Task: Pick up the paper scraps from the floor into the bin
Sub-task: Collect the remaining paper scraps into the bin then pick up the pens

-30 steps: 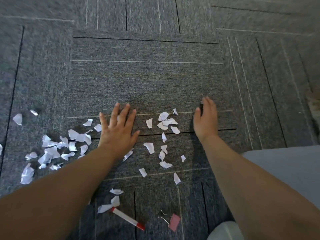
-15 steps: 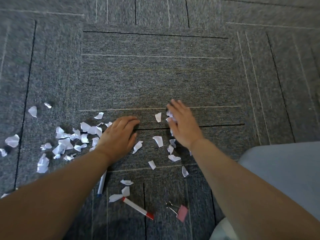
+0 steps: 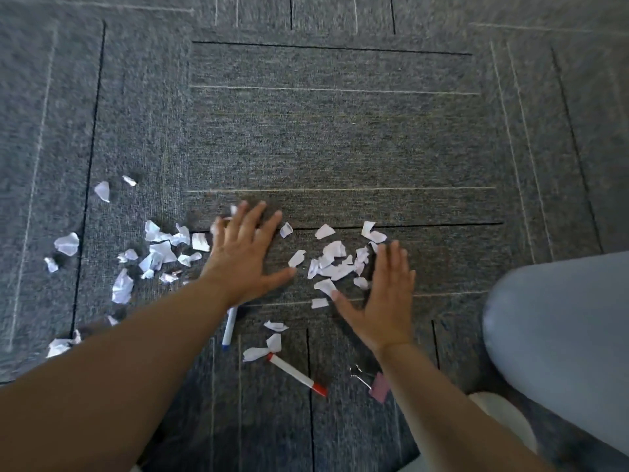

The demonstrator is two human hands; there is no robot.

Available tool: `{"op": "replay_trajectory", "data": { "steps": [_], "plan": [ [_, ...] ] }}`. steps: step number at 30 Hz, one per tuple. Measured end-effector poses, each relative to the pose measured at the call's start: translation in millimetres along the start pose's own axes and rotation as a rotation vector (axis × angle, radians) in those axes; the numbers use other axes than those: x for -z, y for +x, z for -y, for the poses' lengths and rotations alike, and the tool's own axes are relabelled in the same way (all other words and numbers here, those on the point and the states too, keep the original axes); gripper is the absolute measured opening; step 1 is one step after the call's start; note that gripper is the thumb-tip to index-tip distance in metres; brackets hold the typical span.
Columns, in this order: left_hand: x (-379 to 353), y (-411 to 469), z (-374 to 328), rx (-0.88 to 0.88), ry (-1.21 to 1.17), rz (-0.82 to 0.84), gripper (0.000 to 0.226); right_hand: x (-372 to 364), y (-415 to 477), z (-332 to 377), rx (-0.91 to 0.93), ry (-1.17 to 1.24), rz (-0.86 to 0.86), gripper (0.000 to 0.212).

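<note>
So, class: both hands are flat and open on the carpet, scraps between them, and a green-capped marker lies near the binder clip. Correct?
Not quite. The head view shows the marker has a red cap, not green. Otherwise right: left hand and right hand open, scraps between.

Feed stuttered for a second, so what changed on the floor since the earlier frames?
The right hand swept in leftward, then drew back, leaving the scraps between the hands bunched into a tighter pile. The left hand curled, then flattened open again. Nothing was picked up. The scraps at left, both pens and the binder clip stayed put.
</note>
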State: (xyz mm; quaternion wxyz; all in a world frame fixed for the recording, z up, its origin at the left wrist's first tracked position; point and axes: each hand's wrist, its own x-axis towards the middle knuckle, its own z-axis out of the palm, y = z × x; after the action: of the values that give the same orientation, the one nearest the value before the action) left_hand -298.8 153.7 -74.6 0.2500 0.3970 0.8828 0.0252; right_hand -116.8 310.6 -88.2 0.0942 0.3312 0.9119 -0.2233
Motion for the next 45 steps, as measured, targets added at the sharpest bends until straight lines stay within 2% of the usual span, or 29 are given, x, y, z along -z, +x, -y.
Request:
{"op": "replay_trajectory", "data": {
  "steps": [2,4,8,11,14,17,20,23,25,28,32,36,39,41,42,43,44,45],
  "plan": [
    [-7.6,-7.0,-0.9,-0.104,0.057,0.023,0.111,-8.1,6.1,17.0,0.149,-0.065,0.037,0.111],
    [-9.2,-8.7,4.4,-0.109,0.091,-0.002,0.110,-8.7,20.2,32.5,0.263,-0.118,0.014,0.110],
    [-0.3,1.6,17.6,0.036,0.109,-0.043,0.102,7.8,61.6,49.3,0.227,-0.237,0.042,0.111],
    [9.1,9.8,15.0,0.020,0.106,-0.050,0.086,7.6,72.7,52.4,0.214,-0.220,0.013,0.082],
    [5.9,11.8,0.7,-0.083,0.043,-0.113,0.053,-4.6,60.8,48.9,0.380,-0.175,-0.174,0.043],
    [-2.9,13.3,-12.3,-0.088,-0.035,-0.285,0.034,-9.4,55.6,46.1,0.449,-0.144,-0.252,0.033],
    [-0.1,16.6,-18.7,-0.042,-0.046,-0.168,0.033,-6.0,53.9,43.0,0.516,-0.113,-0.249,0.021],
    [10.5,17.1,-22.5,-0.096,0.025,-0.092,0.035,4.2,46.6,35.0,0.518,-0.057,-0.172,0.023],
    [23.1,12.0,-28.6,-0.099,-0.006,-0.088,0.035,21.3,40.2,31.1,0.493,-0.020,-0.131,0.020],
    [54.1,-2.8,-49.3,-0.097,-0.080,-0.165,0.033,65.9,28.3,31.0,0.419,0.082,-0.134,0.016],
    [117.9,-30.6,-100.3,-0.101,-0.155,-0.205,0.029,151.1,2.8,35.7,0.393,0.148,-0.308,0.026],
    [182.9,-56.6,-160.7,-0.154,-0.215,-0.326,0.027,246.0,-43.1,36.0,0.555,0.132,-0.470,0.025],
    [220.5,-75.8,-217.6,-0.234,-0.268,-0.385,0.023,316.5,-90.8,11.0,0.448,0.181,-0.620,0.036],
    [235.1,-87.2,-259.6,-0.309,-0.308,-0.408,0.023,348.2,-121.7,-22.2,0.266,0.190,-0.739,0.035],
    [238.8,-92.4,-281.5,-0.348,-0.323,-0.402,0.022,358.5,-134.4,-40.8,0.149,0.199,-0.746,0.032],
    [239.2,-97.2,-302.9,-0.381,-0.330,-0.380,0.021,363.6,-144.2,-59.6,0.018,0.189,-0.679,0.027],
    [236.8,-101.9,-323.7,-0.407,-0.330,-0.343,0.021,365.0,-153.4,-76.3,-0.132,0.114,-0.531,0.028],
    [231.7,-106.1,-343.1,-0.432,-0.321,-0.305,0.021,363.6,-162.1,-90.4,-0.255,-0.011,-0.332,0.039]
  ]
}}
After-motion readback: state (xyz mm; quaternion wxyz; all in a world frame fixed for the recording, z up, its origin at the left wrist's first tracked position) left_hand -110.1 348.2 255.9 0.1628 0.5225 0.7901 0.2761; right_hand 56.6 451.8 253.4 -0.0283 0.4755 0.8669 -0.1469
